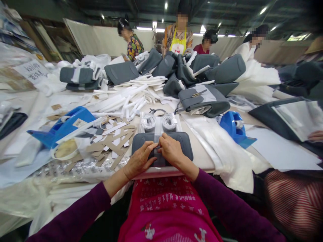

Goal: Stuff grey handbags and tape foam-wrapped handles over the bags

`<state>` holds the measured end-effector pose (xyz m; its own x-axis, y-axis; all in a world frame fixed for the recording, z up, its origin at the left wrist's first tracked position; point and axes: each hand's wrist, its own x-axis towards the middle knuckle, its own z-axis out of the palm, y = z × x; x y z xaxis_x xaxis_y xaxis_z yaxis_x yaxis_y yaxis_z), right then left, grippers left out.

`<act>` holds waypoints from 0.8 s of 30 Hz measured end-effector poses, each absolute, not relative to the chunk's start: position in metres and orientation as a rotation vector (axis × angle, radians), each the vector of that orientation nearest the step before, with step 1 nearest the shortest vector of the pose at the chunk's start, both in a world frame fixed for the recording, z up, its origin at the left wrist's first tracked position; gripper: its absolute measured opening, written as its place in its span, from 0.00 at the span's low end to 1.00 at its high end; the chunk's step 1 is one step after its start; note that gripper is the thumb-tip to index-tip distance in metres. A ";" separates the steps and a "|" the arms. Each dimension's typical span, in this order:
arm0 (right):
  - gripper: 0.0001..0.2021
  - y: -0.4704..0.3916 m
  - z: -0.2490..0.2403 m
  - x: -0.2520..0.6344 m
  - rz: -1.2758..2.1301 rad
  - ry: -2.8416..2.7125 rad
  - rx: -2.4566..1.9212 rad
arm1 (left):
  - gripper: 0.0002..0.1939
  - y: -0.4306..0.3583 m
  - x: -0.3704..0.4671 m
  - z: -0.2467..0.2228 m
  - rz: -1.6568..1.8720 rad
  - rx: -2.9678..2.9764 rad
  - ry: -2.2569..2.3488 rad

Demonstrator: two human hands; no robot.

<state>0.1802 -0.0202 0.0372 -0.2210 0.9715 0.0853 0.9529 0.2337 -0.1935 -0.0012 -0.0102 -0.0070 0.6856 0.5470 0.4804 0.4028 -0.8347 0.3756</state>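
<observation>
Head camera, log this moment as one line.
left hand: on grey bag | right hand: pinching its centre strip | blue tape dispenser: left

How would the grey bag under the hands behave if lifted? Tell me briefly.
The grey bag looks padded with rounded corners, so probably semi-stiff and shape-keeping. It lies flat, so it is unlikely to roll. The left hand and right hand press its middle without an obvious dent, suggesting firm fabric.
</observation>
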 end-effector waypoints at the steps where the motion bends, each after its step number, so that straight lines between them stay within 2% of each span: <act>1: 0.07 -0.017 0.040 0.182 0.190 -2.339 -1.831 | 0.24 -0.010 -0.001 -0.007 0.873 2.689 0.764; 4: 0.07 -0.009 0.049 0.185 0.300 -2.400 -1.818 | 0.14 -0.010 0.000 -0.008 0.882 2.844 0.696; 6: 0.06 -0.006 0.052 0.187 0.339 -2.402 -1.803 | 0.13 -0.009 0.000 -0.009 0.892 2.956 0.595; 13: 0.02 -0.001 0.050 0.188 0.471 -2.319 -1.693 | 0.15 -0.011 -0.001 -0.008 0.890 3.051 0.401; 17: 0.09 -0.011 0.050 0.204 0.559 -2.230 -1.594 | 0.19 -0.014 -0.001 -0.005 0.876 3.050 0.407; 20: 0.11 -0.026 0.055 0.259 0.669 -1.846 -1.425 | 0.23 -0.013 -0.002 -0.004 0.843 3.059 0.448; 22: 0.12 -0.036 0.064 0.319 0.541 -1.401 -1.385 | 0.27 -0.007 -0.006 -0.008 0.858 3.074 0.456; 24: 0.14 -0.047 0.078 0.386 0.295 -1.023 -1.536 | 0.30 0.002 -0.010 -0.017 0.855 3.105 0.387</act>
<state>0.3863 -0.0466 0.0781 0.5801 0.7329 0.3556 0.4316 0.0937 -0.8972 -0.0096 0.0015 -0.0173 0.8330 0.2011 0.5154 0.2550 -0.9663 -0.0351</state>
